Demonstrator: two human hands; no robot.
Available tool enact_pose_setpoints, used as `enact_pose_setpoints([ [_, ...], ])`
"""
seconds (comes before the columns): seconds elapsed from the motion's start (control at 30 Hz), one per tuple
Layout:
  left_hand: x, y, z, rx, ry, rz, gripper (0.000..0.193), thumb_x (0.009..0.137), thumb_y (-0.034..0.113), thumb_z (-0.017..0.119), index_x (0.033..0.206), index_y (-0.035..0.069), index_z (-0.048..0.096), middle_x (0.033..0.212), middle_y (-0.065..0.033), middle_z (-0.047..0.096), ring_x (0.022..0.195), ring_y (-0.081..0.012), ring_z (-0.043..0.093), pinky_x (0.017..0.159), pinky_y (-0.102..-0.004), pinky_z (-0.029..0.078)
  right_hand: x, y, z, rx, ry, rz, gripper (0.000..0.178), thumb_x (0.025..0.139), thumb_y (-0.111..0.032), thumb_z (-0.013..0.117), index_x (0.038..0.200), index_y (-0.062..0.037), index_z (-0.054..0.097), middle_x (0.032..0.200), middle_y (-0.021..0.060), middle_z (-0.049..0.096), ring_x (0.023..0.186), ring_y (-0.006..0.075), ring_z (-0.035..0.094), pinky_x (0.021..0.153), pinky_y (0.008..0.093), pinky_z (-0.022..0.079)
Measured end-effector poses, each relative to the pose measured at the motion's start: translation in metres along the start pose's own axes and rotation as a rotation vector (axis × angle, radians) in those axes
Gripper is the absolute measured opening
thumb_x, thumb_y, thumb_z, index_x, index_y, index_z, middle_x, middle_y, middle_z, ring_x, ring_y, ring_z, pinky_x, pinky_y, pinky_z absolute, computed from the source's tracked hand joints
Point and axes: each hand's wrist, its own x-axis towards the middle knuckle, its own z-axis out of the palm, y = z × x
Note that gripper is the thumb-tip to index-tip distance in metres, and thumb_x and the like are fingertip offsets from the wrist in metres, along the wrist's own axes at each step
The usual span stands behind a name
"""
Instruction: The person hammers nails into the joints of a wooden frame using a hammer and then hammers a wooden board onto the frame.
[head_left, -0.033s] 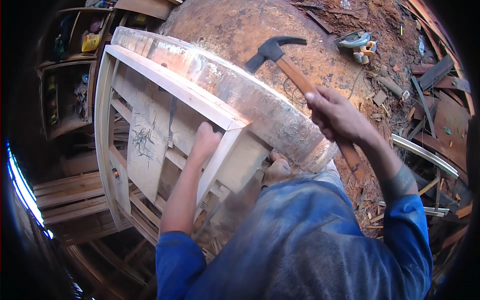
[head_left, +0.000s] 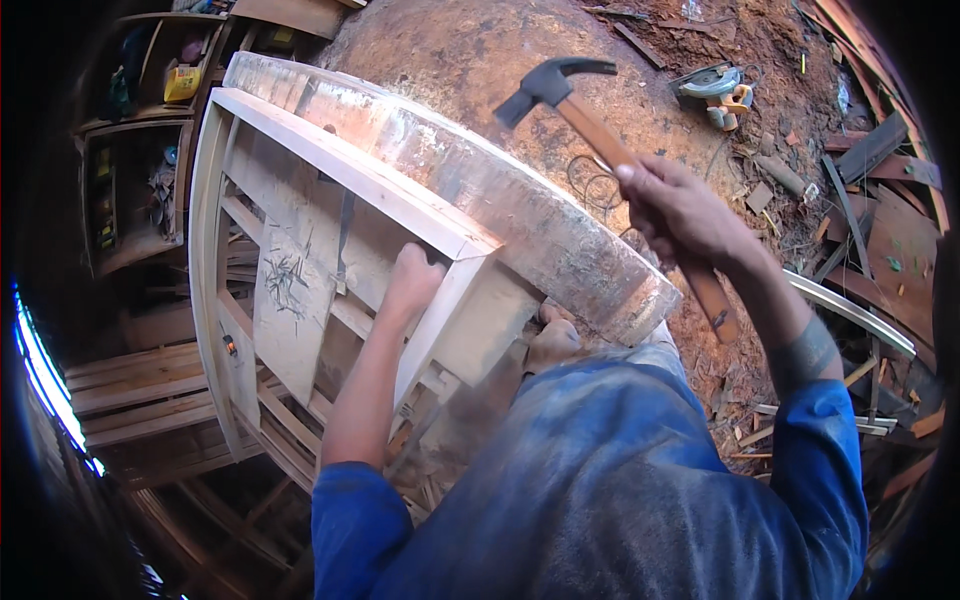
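My right hand [head_left: 685, 215] is closed round the wooden handle of a claw hammer [head_left: 590, 125]. Its dark head is raised over the thick slab, to the right of the pale wooden frame [head_left: 350, 170]. At the near right corner of that frame, my left hand [head_left: 415, 275] is closed inside the opening, against the inner edge. What its fingers hold, if anything, is hidden. Under the frame's right side lies the long worn slab [head_left: 520, 215]. A pile of loose nails [head_left: 287, 283] rests on a board inside the frame, left of my left hand.
A circular saw [head_left: 722, 95] lies on the dirt floor at the far right. Scrap wood [head_left: 880, 225] litters the right side. Open wooden shelves [head_left: 135, 190] stand at the left, with stacked planks [head_left: 145, 400] nearer. My foot [head_left: 552, 338] is close to the slab's near end.
The hammer and my right hand have shifted slightly up and away from me. My left hand and the wooden frame look unmoved.
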Motion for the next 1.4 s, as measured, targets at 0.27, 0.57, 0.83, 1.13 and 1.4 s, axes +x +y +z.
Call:
enact_pose_setpoints([
  [0.27, -0.002, 0.013, 0.003, 0.046, 0.089, 0.037, 0.034, 0.079, 0.010, 0.060, 0.094, -0.020, 0.059, 0.098, -0.0411, 0.064, 0.101, -0.0515, 0.065, 0.089, -0.0493, 0.051, 0.033, -0.031, 0.000, -0.413, -0.253, 0.086, 0.038, 0.105, -0.045, 0.053, 0.095, -0.0092, 0.051, 0.065, -0.0036, 0.050, 0.048, 0.0065, 0.050, 0.044, 0.0249, 0.046],
  [0.57, 0.001, -0.002, 0.009, 0.036, 0.059, -0.043, 0.034, 0.076, 0.011, 0.057, 0.091, -0.020, 0.057, 0.100, -0.0436, 0.061, 0.103, -0.0542, 0.061, 0.091, -0.0504, 0.049, 0.044, -0.078, -0.073, -0.418, 0.064, -0.019, 0.036, 0.107, -0.043, 0.050, 0.096, -0.0085, 0.052, 0.064, -0.0046, 0.050, 0.043, 0.0034, 0.046, 0.035, 0.0195, 0.043],
  [0.83, -0.001, -0.011, 0.014, -0.009, 0.052, -0.064, 0.033, 0.074, 0.007, 0.055, 0.094, -0.020, 0.058, 0.101, -0.0439, 0.061, 0.104, -0.0538, 0.061, 0.091, -0.0504, 0.048, 0.016, -0.078, -0.027, -0.871, -0.573, 0.392, 0.045, 0.106, -0.043, 0.050, 0.115, 0.0004, 0.054, 0.074, 0.0010, 0.055, 0.056, 0.0108, 0.053, 0.051, 0.0305, 0.049],
  [1.13, 0.004, -0.003, 0.014, -0.032, 0.111, 0.010, 0.025, 0.072, 0.006, 0.056, 0.078, -0.018, 0.056, 0.087, -0.0425, 0.060, 0.091, -0.0541, 0.063, 0.084, -0.0508, 0.050, 0.021, -0.031, 0.007, -0.505, -0.183, 0.050, 0.044, 0.107, -0.044, 0.049, 0.111, -0.0001, 0.056, 0.071, -0.0008, 0.054, 0.055, 0.0107, 0.055, 0.052, 0.0281, 0.050],
  [1.4, -0.005, -0.011, 0.012, -0.047, 0.115, -0.019, 0.027, 0.072, 0.006, 0.055, 0.081, -0.019, 0.055, 0.084, -0.0412, 0.060, 0.085, -0.0508, 0.065, 0.081, -0.0511, 0.049, 0.022, -0.060, -0.079, -0.195, 0.055, -0.036, 0.033, 0.109, -0.039, 0.047, 0.091, -0.0114, 0.049, 0.068, -0.0051, 0.051, 0.048, 0.0030, 0.047, 0.041, 0.0204, 0.043],
])
